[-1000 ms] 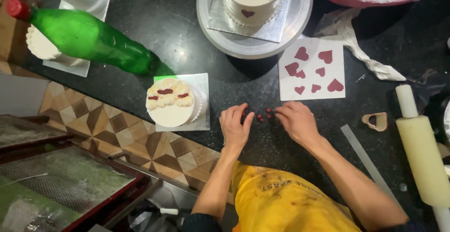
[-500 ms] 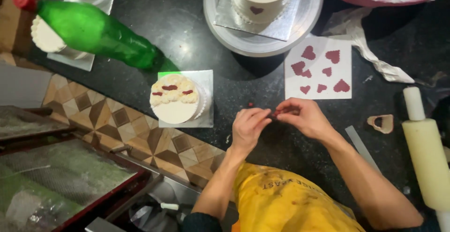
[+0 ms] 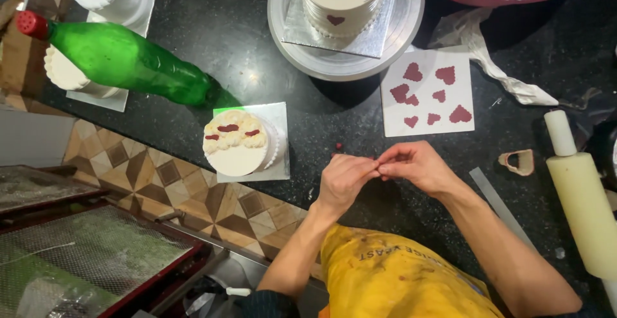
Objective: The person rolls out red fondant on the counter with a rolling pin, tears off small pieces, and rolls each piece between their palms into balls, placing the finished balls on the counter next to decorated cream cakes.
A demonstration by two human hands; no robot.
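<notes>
Both hands meet above the black tabletop (image 3: 193,9) near its front edge: the left hand (image 3: 344,180) and right hand (image 3: 418,165) have their fingers pinched together on something too small to tell. Just beyond lies one white card (image 3: 392,122) bearing seven red hearts (image 3: 460,114). Two small white cakes (image 3: 239,143) show hearts; one green bottle (image 3: 128,61) lies toward the far left corner

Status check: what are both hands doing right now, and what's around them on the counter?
Left hand and right hand pinched together, fingertips meeting above the black counter. Anything held is too small to see. Small white cake left, sheet of red hearts just beyond.
</notes>
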